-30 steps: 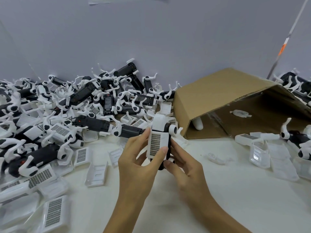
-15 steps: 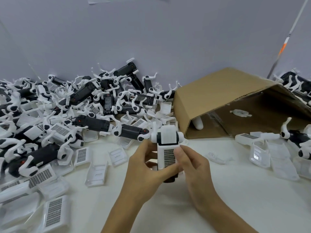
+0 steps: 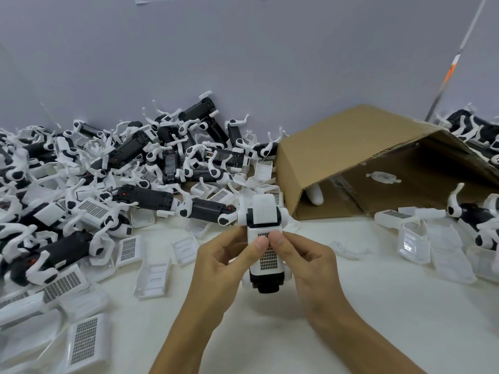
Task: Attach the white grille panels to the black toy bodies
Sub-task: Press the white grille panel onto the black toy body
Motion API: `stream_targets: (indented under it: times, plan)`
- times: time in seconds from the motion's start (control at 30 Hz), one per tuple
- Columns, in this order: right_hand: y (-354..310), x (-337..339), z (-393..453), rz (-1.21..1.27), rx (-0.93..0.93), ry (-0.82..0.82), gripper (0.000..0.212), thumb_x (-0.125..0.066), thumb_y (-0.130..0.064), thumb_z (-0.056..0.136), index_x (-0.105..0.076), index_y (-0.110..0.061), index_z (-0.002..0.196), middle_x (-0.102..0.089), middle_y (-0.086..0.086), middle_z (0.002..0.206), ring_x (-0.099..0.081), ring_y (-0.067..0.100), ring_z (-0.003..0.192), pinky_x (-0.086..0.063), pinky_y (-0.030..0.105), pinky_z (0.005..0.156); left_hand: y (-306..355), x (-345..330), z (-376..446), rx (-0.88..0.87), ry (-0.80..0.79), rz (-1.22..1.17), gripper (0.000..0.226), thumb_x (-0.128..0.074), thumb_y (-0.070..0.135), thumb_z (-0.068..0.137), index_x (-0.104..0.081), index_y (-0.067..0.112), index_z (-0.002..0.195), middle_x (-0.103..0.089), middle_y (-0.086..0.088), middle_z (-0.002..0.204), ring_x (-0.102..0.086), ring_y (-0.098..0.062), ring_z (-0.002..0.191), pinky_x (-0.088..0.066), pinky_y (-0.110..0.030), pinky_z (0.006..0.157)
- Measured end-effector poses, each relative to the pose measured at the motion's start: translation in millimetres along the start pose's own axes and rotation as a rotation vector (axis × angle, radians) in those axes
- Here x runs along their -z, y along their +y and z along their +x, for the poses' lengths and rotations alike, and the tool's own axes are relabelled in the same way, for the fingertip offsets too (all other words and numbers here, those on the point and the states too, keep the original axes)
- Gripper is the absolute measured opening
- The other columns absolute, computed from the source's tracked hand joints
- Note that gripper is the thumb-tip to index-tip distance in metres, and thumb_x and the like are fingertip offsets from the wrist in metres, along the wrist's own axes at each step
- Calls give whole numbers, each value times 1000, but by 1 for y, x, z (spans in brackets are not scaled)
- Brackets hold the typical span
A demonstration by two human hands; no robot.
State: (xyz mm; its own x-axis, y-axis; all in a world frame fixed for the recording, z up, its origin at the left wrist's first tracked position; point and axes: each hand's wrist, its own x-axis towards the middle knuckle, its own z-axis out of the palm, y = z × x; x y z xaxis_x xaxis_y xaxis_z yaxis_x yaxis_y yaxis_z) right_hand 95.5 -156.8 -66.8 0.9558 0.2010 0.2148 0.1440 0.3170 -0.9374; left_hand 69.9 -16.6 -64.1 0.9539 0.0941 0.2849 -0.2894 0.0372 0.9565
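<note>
Hands: both are meeting at the middle of the counter, clamped together on one toy.
Left hand: fingers are curling round the toy's left side, thumb pressing down on the grille.
Right hand: fingers are wrapping the right side, thumb lying beside the left thumb on the same panel.
Toy body in work: it is being held just above the counter, black end toward the person, white legs spreading at the far end.
Grille panel: it is lying along the top of the body; whether it is fully clicked home cannot be told.
Step in hand: apparently the thumbs are seating this panel.
Unfinished heap: many black bodies are lying piled against the wall at left.
Loose panels: several are lying scattered on the near left counter, unfitted.
Cardboard box: it is lying on its side at right, with further toys beside it.
Progress: judging by the heap, most of the work is remaining.
</note>
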Motion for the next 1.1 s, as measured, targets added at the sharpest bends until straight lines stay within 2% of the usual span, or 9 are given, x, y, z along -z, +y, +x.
stream_targets:
  times: [0.1, 0.27, 0.4, 0.6, 0.73, 0.83, 0.9, 0.97, 1.1]
  plan:
    - [-1, 2, 0, -8, 32, 5, 17, -70, -43, 79, -83, -37, 88, -80, -1, 91, -76, 12, 88, -57, 17, 69, -2, -5, 0, -12, 31, -7, 34, -73, 42, 80, -78, 27, 110, -77, -4, 107, -73, -23, 104, -59, -31, 83]
    - [0, 2, -3, -19, 41, -65, 28, -64, -36, 93, -76, -30, 118, -77, 0, 109, -73, 15, 104, -58, 21, 78, -4, -6, 0, 25, 61, -108, 34, -71, 42, 81, -77, 24, 109, -76, -8, 106, -73, -28, 101, -61, -38, 82]
    - [-2, 0, -3, -85, 90, -59, 25, -67, -45, 91, -76, -39, 114, -78, -4, 105, -73, 13, 101, -57, 19, 77, -4, -10, -1, -3, 144, -104, 31, -73, 43, 80, -80, 23, 102, -77, -6, 99, -74, -25, 95, -61, -36, 78]
    - [-6, 8, -4, -464, 189, -115, 38, -64, -52, 88, -66, -42, 125, -71, -18, 117, -64, 9, 115, -51, 19, 93, -1, -11, -1, 59, 172, -211, 47, -83, 52, 70, -78, 22, 105, -77, -8, 104, -74, -30, 99, -58, -51, 87]
    - [-12, 5, -8, -449, 205, -65, 33, -81, -32, 85, -67, -49, 108, -73, -20, 109, -68, 3, 107, -51, 12, 89, 4, -6, 0, 28, 219, -218, 42, -82, 46, 70, -79, 18, 100, -75, -14, 100, -72, -37, 96, -55, -61, 91]
    - [-19, 9, -16, -449, 179, -37, 32, -84, -30, 82, -60, -44, 97, -73, -15, 104, -69, 7, 102, -55, 18, 83, 6, -7, -1, 17, 173, -166, 30, -86, 40, 71, -81, 24, 97, -78, -5, 97, -75, -23, 93, -57, -43, 86]
    - [-33, 24, -22, -712, 371, 26, 30, -81, -30, 83, -56, -40, 96, -70, -18, 107, -65, 10, 101, -56, 26, 80, 7, -11, -2, -43, 163, -105, 28, -79, 36, 65, -81, 29, 92, -79, 1, 94, -75, -12, 91, -58, -22, 77]
    - [-60, 47, -25, -1097, 751, 67, 30, -80, -25, 82, -56, -34, 99, -70, -11, 114, -61, 8, 105, -51, 31, 87, 7, -17, -4, -89, 168, -90, 28, -77, 32, 63, -81, 25, 90, -79, -1, 89, -76, -12, 87, -57, -14, 70]
    - [-149, 104, -11, -1519, 1285, 132, 25, -81, -20, 82, -62, -24, 98, -73, 7, 104, -64, 16, 91, -45, 39, 83, 8, -28, -6, -209, 79, -147, 21, -79, 27, 72, -81, 19, 92, -78, -12, 88, -77, -28, 88, -59, -42, 77]
